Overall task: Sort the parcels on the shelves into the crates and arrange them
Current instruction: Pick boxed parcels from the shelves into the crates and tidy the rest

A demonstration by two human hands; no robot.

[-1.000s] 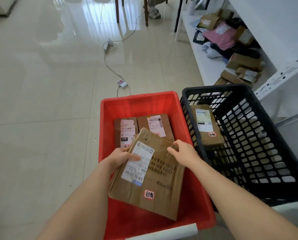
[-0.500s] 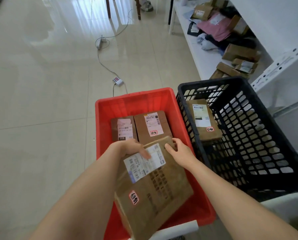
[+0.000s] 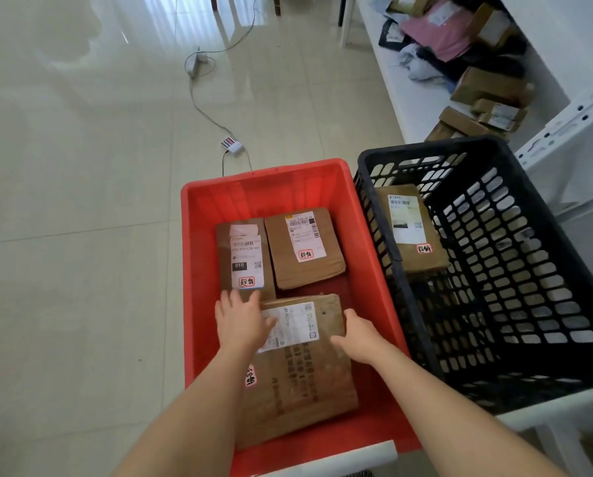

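Three brown parcels lie in the red crate (image 3: 198, 270). The big parcel (image 3: 305, 380) lies flat at the near end of the crate. It has a white label near its far edge. The left hand (image 3: 241, 321) rests flat on the big parcel's far left corner, with straight fingers spread out. Its fingertips reach the near edge of the narrow parcel (image 3: 243, 256). The right hand (image 3: 360, 335) lies on the big parcel's right edge, with fingers loose and not gripping.

The narrow parcel lies toward the far left of the crate. The square parcel (image 3: 305, 247) lies just beside it on the right. Both have white labels facing up.

The black crate (image 3: 546, 235) stands right beside the red crate, on its right side. One more brown parcel (image 3: 410, 228) lies in it, close to its left wall and far end.

A white shelf (image 3: 408, 98) sits past the black crate. More parcels (image 3: 491, 94) and soft bags are piled on it. A cable (image 3: 202, 108) runs over the shiny floor (image 3: 64, 166).
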